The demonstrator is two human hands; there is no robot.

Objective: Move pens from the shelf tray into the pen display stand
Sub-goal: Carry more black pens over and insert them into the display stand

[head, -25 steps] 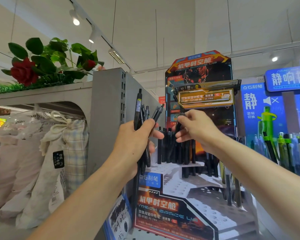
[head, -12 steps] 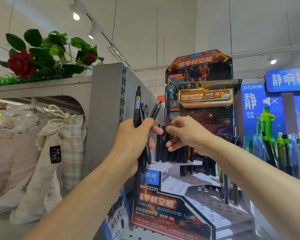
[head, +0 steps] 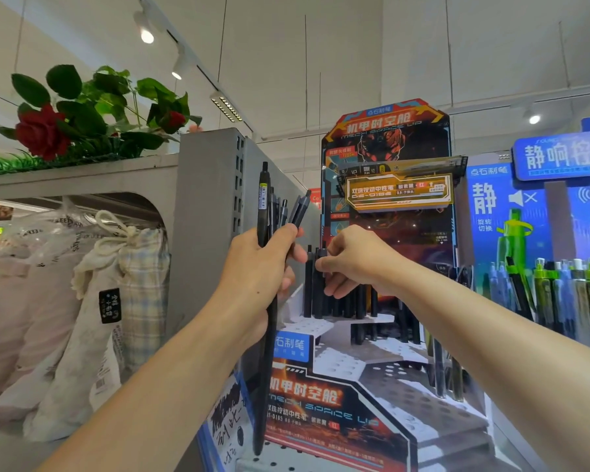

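Left hand [head: 256, 267] grips a bundle of black pens [head: 269, 212], upright, just left of the pen stand [head: 372, 369]. Right hand [head: 351, 260] pinches one pen [head: 319, 287] at the stand's far top step, among a standing row. Near lower steps show open holes. Grey shelf post [head: 212, 216] crowds the left; green pens [head: 566, 294] crowd the right.

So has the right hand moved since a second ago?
Yes. The right hand has dropped from beside the yellow price sign toward the standing black pens.
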